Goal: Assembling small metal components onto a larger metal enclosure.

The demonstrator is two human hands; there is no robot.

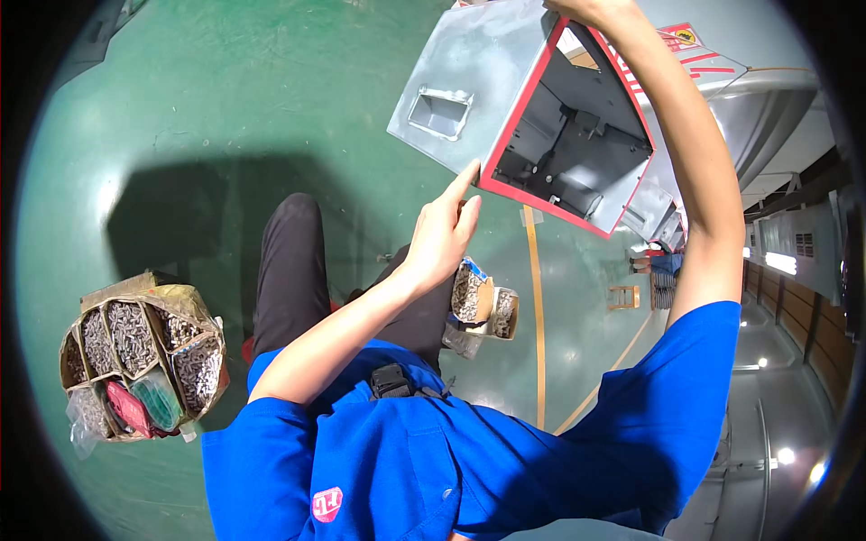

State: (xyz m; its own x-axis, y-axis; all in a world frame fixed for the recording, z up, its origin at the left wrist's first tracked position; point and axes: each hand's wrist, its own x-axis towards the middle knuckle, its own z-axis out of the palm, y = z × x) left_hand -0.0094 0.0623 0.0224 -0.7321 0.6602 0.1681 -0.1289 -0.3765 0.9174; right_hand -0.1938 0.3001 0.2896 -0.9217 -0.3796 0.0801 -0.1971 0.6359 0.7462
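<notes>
A grey sheet-metal box (487,63) with a red-edged open front is tilted in the air at the upper right. Its side has a rectangular recess, and small fittings show in its dark inside. My right hand (597,11) reaches over the top and is closed on the red-edged upper rim; the view's upper edge cuts part of it off. Below the box, my left hand (442,236) has its index finger and thumb stretched apart. That index fingertip is at the box's lower corner; its other fingers are partly hidden.
On the green floor at the left stands a divided carton (144,361) of small metal parts and bagged items. Smaller cartons (469,293) of similar parts stand by my legs. A yellow line (535,316) crosses the floor, and a wooden stool (623,298) is farther off.
</notes>
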